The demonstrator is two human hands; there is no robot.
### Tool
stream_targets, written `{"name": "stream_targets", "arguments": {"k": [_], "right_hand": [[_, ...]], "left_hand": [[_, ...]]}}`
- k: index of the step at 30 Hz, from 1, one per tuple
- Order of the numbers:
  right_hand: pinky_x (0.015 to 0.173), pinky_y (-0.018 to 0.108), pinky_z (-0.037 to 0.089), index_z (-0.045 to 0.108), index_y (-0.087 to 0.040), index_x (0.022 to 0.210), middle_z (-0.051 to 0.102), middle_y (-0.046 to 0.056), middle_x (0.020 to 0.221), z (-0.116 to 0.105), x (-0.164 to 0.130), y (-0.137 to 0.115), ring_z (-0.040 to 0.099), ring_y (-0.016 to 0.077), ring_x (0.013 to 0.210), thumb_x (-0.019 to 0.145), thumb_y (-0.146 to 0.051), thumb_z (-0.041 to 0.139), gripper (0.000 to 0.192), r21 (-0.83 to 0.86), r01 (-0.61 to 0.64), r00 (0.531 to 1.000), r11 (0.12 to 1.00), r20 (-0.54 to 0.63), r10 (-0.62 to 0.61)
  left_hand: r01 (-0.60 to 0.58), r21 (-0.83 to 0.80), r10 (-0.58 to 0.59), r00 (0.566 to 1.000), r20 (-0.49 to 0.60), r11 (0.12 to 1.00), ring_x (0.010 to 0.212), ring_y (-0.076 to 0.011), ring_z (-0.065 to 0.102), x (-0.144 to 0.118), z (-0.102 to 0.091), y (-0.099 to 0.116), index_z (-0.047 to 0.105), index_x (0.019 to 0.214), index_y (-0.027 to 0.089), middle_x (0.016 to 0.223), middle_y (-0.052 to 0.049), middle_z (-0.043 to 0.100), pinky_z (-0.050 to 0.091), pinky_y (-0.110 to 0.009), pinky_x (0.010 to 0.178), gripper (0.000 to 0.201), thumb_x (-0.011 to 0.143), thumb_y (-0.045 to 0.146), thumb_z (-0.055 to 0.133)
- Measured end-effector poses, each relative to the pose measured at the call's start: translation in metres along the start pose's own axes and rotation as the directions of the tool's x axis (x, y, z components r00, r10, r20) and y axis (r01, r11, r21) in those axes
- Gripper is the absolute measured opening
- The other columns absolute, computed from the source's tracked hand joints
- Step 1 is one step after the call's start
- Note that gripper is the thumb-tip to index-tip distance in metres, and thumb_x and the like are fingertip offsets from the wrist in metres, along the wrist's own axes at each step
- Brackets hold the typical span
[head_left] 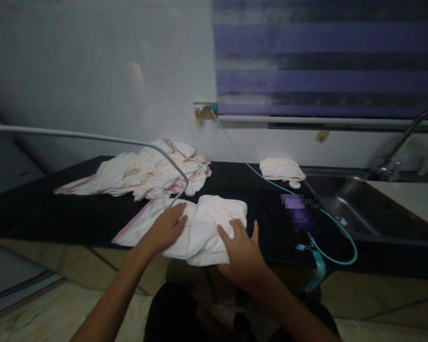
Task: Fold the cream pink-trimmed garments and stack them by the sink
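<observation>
A white cloth with pink edging (214, 228) lies on the black counter (267, 247) at its front edge, its right part folded over in layers and its left part lying flat. On the flat part rests my left hand (169, 227), its fingers stretched out beside the fold. My right hand (243, 244) presses on the right side of the folded part with spread fingers. The underside of the cloth is hidden. Behind it lies a crumpled heap of similar pink-edged cloth (139, 171).
A grey metal rod (92, 137) reaches from the left, its bent end over the cloth. To the right are a folded cloth (281, 169), a white round object (294, 185), a blurred purple phone-like object (298, 213) with a teal cable (248, 164), and a steel sink (364, 204).
</observation>
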State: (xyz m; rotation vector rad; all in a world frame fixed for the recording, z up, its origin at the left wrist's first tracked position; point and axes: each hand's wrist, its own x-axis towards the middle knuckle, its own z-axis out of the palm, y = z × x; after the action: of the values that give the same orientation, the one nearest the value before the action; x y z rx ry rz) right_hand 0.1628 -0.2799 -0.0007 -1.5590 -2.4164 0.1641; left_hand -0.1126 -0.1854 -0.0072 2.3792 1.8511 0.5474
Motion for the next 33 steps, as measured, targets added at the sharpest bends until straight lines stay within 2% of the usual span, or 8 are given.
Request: {"name": "stream_targets", "arguments": {"k": [7,11,13,15,17,20,26,33], "right_hand": [[0.115,0.081,0.0,0.045,-0.023,0.156,0.037,0.024,0.162,-0.041,-0.029,0.081,0.028,0.0448,0.152,0.077,-0.075,0.073,0.099,0.034,-0.006,0.998,0.999,0.062,0.004],[0.12,0.07,0.019,0.066,-0.023,0.135,0.061,0.018,0.143,-0.064,-0.032,0.098,0.05,0.0377,0.139,0.1,-0.061,0.051,0.054,0.203,-0.051,0.994,0.978,-0.084,0.069],[0.115,0.058,0.037,0.07,-0.021,0.122,0.068,0.015,0.129,-0.07,-0.026,0.093,0.06,0.0323,0.126,0.102,-0.052,0.051,0.041,0.329,-0.027,0.963,0.944,-0.244,0.112],[0.101,0.045,0.051,0.071,-0.02,0.112,0.071,0.012,0.117,-0.07,-0.017,0.083,0.066,0.0271,0.111,0.099,-0.047,0.057,0.032,0.488,0.042,0.911,0.872,-0.377,0.167],[0.086,0.036,0.055,0.071,-0.02,0.107,0.073,0.009,0.105,-0.063,-0.006,0.07,0.069,0.0225,0.096,0.095,-0.043,0.063,0.026,0.664,0.116,0.88,0.738,-0.414,0.234],[0.073,0.03,0.056,0.071,-0.022,0.104,0.072,0.004,0.092,-0.048,0.008,0.053,0.069,0.0189,0.083,0.09,-0.042,0.069,0.025,0.86,0.199,0.897,0.47,-0.353,0.265],[0.07,0.028,0.056,0.073,-0.022,0.099,0.073,0.003,0.086,-0.02,0.026,0.051,0.068,0.0165,0.075,0.082,-0.043,0.08,0.028,0.966,0.216,0.933,0.143,-0.248,0.261],[0.082,0.031,0.058,0.077,-0.021,0.096,0.077,0.005,0.091,-0.007,0.024,0.059,0.072,0.0187,0.085,0.079,-0.041,0.084,0.027,0.965,0.218,0.93,0.146,-0.251,0.269]], "left_hand": [[-0.004,0.195,-0.002,1.0,0.029,0.981,0.154,-0.0471,0.024,0.011,0.039,0.044,0.044,0.156,0.01,0.163,-0.023,0.038,0.017,-0.069,0.121,0.069,0.102,0.052,0.037],[-0.017,-0.285,-0.017,0.993,-0.116,0.959,0.149,-0.042,0.038,0.006,0.042,0.091,0.057,0.142,0.012,0.153,-0.022,0.052,0.022,-0.063,0.123,0.059,0.096,0.049,0.054],[-0.028,-0.702,-0.103,0.984,-0.145,0.712,0.13,-0.033,0.058,0.001,0.036,0.118,0.065,0.126,0.014,0.133,-0.018,0.066,0.043,-0.05,0.113,0.048,0.093,0.049,0.06],[0.009,-0.961,-0.191,0.98,-0.046,0.278,0.103,-0.0246,0.069,-0.006,0.029,0.145,0.067,0.109,0.015,0.107,-0.013,0.072,0.055,-0.035,0.088,0.043,0.088,0.053,0.069],[0.067,-0.992,-0.172,0.981,0.085,-0.108,0.079,-0.0164,0.066,-0.011,0.025,0.169,0.066,0.097,0.014,0.088,-0.007,0.067,0.05,-0.023,0.066,0.042,0.08,0.05,0.08],[0.141,-0.914,-0.052,0.983,0.173,-0.379,0.06,-0.0074,0.052,-0.011,0.027,0.191,0.062,0.084,0.013,0.071,0.001,0.056,0.037,-0.016,0.052,0.039,0.073,0.039,0.088],[0.178,-0.855,0.039,0.983,0.182,-0.488,0.057,-0.006,0.043,-0.001,0.043,0.189,0.063,0.083,0.011,0.071,0.001,0.05,0.027,-0.016,0.044,0.034,0.074,0.032,0.089],[0.183,-0.897,0.102,0.983,0.154,-0.402,0.054,-0.0044,0.039,-0.006,0.05,0.178,0.066,0.09,0.01,0.065,0.002,0.049,0.026,-0.015,0.046,0.035,0.078,0.036,0.086]]}}
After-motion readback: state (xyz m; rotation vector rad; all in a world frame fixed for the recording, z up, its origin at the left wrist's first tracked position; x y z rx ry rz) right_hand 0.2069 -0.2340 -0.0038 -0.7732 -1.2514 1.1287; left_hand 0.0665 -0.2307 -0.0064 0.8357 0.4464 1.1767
